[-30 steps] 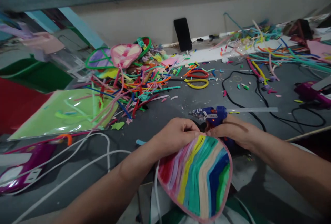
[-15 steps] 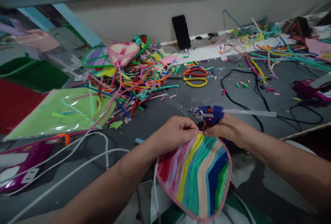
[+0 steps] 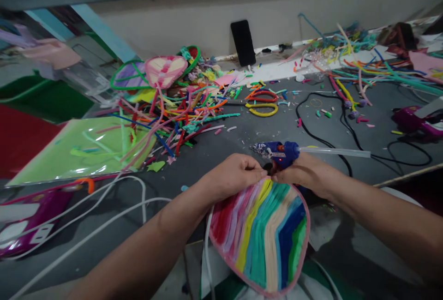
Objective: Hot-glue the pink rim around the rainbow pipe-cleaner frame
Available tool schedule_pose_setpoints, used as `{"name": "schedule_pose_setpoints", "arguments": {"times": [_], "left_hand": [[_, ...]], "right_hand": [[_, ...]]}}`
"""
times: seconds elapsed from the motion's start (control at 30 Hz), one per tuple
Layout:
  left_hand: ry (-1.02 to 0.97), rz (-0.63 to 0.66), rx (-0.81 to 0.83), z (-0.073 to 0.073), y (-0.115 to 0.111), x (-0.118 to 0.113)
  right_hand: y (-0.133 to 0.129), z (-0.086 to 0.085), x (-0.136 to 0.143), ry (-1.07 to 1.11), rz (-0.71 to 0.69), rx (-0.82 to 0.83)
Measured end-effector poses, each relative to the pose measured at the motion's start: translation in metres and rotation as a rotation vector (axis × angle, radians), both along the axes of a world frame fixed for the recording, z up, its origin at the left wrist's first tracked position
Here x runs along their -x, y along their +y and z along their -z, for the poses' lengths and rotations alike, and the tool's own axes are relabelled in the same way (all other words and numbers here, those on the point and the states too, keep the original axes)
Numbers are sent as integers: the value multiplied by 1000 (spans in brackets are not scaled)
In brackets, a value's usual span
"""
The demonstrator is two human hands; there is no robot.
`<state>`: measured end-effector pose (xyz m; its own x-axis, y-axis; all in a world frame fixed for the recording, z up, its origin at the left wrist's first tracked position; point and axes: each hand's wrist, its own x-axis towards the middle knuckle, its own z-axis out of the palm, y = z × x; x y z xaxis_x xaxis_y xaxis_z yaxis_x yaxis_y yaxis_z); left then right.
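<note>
White cord (image 3: 143, 207) loops on table (image 3: 207, 147), near left forearm; a sleeve or elbow could catch it and drag things. Stems (image 3: 221, 117) in a loose tangle farther back, scissors (image 3: 263, 110) beside them. Left hand (image 3: 238, 173) closed, pinching top rim of striped piece (image 3: 258, 240). Piece hangs below both hands, over the table's near edge, pink rim around it; held only at the top, so it could swing or twist if the pinch slips, and rim could bend. Glue gun (image 3: 285, 152) just above the rim, tip pointing left, toward left hand side; burn or stray drip risk if the wrist tilts. Right hand (image 3: 304, 173) looks closed on gun, fingertips also at rim; double duty could loosen either. Black cord (image 3: 325, 141) beyond, could snag.
</note>
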<state>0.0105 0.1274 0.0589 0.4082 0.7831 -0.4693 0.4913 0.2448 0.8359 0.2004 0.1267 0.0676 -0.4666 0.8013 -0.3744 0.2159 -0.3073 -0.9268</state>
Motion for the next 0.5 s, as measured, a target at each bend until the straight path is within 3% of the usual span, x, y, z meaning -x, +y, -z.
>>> {"name": "schedule_pose_setpoints", "arguments": {"times": [0.17,0.37,0.5], "left_hand": [[-39,-3,71,-4,1,0],[-23,5,24,-2,1,0],[-49,-24,9,-4,1,5]], "right_hand": [[0,-4,1,10,4,7],[1,5,2,-29,-47,-39],[8,6,-13,-70,-67,-181]]}}
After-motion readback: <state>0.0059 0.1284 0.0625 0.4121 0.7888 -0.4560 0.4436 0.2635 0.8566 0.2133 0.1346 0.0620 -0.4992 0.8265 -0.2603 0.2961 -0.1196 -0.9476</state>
